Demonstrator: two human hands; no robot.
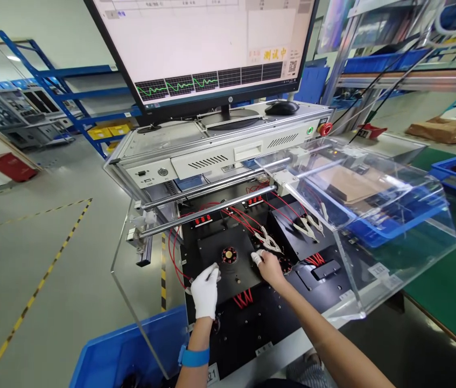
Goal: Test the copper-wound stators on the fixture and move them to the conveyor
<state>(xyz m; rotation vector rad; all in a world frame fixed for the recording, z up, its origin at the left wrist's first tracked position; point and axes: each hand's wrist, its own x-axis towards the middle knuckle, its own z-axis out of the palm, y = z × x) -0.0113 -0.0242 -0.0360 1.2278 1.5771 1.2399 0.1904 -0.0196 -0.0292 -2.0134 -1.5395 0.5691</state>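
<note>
Gloved left hand (204,291) rests curled beside the round coil (229,254), right hand (268,268) pinching a metal clip (267,240); best kept steady, wires untangled.

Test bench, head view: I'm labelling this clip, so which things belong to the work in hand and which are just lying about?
In hand:
left hand, gloved, on the black fixture plate
right hand by the clip leads
round coil part
red wires

Lying about:
monitor
mouse
clear cover
blue bin
cardboard box
</note>
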